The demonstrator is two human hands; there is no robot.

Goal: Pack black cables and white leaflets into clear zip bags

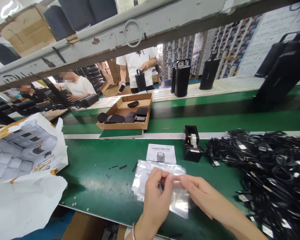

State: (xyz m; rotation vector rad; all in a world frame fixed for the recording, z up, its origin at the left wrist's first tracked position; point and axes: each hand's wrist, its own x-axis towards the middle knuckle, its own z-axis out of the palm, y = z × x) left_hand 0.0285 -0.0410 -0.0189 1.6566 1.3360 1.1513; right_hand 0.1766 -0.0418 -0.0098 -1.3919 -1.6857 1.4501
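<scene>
My left hand (155,191) and my right hand (200,193) meet at the front of the bench, thumbs and fingers pinched together. Between them they grip the edge of a clear plastic bag (179,207); the exact spot is partly hidden by my fingers. Beneath lie more clear bags (140,178) with printed sheets showing through. Just beyond sits a white leaflet (162,151) printed "THUNDER TRAIL PRO" with a drawing of a handled device.
A black tape dispenser (192,146) stands behind my right hand. Bundled black cables (267,170) heap at right. At left gapes a white sack (50,140) of leaflets. A cardboard tray (125,126) holds dark parts. Black speakers (182,78) and co-workers are across the bench.
</scene>
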